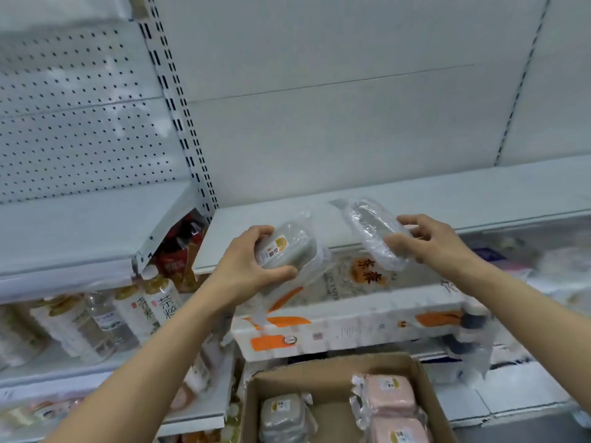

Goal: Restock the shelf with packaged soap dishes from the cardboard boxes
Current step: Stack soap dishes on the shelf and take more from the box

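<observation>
My left hand [246,266] grips a grey soap dish [287,249] in clear wrap with a yellow label, held at the front edge of the white shelf [447,199]. My right hand [428,241] pinches a second wrapped grey soap dish [371,231], tilted on its side just over the shelf's front. Below, an open cardboard box [335,366] holds a grey packaged dish [281,417] on the left and two pink packaged dishes [390,398] on the right.
Under the shelf lies a white and orange wrapped tissue pack [351,321]. Left of it stand tea bottles [156,305] and red packets [182,247] on lower shelves. A pegboard back panel [73,116] and a slotted upright [185,123] rise at the left.
</observation>
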`<state>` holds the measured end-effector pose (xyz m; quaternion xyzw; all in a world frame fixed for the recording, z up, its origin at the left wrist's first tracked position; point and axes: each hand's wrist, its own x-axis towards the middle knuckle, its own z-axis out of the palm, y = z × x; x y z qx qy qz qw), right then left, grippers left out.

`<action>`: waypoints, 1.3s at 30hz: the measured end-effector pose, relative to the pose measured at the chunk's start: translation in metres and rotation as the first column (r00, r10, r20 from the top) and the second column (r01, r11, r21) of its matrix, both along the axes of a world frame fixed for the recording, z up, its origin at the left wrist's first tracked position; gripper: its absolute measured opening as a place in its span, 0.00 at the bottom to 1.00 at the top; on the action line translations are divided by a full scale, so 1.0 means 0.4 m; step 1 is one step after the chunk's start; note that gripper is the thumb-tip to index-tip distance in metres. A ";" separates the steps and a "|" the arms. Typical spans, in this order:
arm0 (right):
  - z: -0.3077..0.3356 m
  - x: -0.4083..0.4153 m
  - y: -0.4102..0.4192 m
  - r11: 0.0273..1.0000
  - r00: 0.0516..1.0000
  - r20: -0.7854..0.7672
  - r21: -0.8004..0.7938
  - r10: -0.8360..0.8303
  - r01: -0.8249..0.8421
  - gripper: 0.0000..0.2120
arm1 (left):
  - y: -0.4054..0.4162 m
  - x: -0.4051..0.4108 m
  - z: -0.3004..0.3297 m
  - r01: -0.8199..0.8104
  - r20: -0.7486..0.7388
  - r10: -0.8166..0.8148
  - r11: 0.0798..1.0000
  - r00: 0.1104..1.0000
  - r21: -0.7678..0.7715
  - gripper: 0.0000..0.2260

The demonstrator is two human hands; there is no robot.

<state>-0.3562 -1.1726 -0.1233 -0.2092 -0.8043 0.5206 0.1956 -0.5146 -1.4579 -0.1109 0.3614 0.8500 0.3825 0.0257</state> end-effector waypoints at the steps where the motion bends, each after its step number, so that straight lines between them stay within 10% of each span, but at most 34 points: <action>1: 0.004 -0.009 0.022 0.999 1.000 -0.010 -0.043 -0.023 0.023 0.26 | 0.023 -0.018 0.010 -0.011 -0.023 0.011 1.000 1.000 -0.020 0.35; 14: 0.062 -0.170 0.325 0.971 0.997 0.046 -0.232 0.066 -0.053 0.16 | 0.421 -0.277 -0.003 -0.129 -0.244 0.048 0.936 0.968 -0.326 0.39; 24: 0.050 -0.291 0.377 0.753 0.940 -0.029 -0.591 0.340 -0.291 0.22 | 0.489 -0.415 -0.045 -0.069 -0.162 0.013 0.934 0.987 -0.351 0.30; 32: 0.063 -0.386 0.424 0.935 0.992 -0.046 -0.332 0.117 -0.126 0.24 | 0.410 -0.382 -0.109 -0.379 -0.191 0.338 0.891 0.921 -0.248 0.51; 39: 0.134 -0.546 0.387 0.972 0.975 -0.133 -0.132 0.177 -0.195 0.19 | 0.449 -0.441 -0.122 -0.377 -0.054 0.373 0.914 0.926 -0.148 0.26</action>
